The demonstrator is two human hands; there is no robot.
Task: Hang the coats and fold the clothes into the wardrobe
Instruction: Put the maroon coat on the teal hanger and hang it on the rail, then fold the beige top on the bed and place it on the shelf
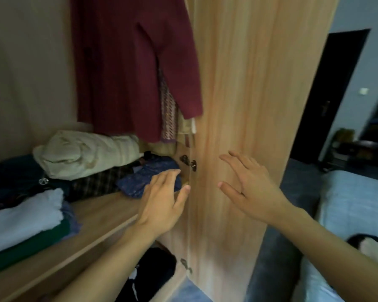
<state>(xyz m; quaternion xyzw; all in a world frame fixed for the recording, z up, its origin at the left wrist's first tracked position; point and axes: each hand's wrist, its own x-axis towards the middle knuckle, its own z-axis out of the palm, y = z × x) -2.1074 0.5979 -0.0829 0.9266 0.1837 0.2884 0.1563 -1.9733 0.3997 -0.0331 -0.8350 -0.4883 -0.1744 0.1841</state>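
Bedroom scene: wooden wardrobe [109, 212] standing open, its door [249, 105] swung out toward the camera, a bed [354, 201] sitting off to the right and a dark doorway [327, 94] showing behind.

Both hands are hanging empty, fingers spread, nothing gripped. Left hand [162, 203] is reaching in over the shelf edge, palm down, fingertips overlapping a folded blue patterned cloth [144, 177]; can't tell if it's actually touching. Its thumb is sitting just beside the door's inner edge. Right hand [249, 188] is floating in front of the door's outer face, palm toward the wood; contact unclear too.

Two hinges [189, 163] are showing on the door edge just above the left hand; another hinge [186, 265] is sitting lower down.

Coats: a maroon coat [127, 68] is hanging inside the wardrobe, sleeve draping next to the door edge, with a patterned garment [168, 105] hanging behind it.

Folded stuff on the shelf: a cream bundle [83, 155] is lying on top of a dark plaid piece [98, 182], left of the blue cloth. Nearer the camera, a white folded item [24, 221] is sitting on a green one [31, 251], with dark clothes [9, 179] piling up behind. Something black [153, 273] is lying in the compartment below the shelf.

A dark-and-cream garment [371, 247] is lying on the bed at the right edge.
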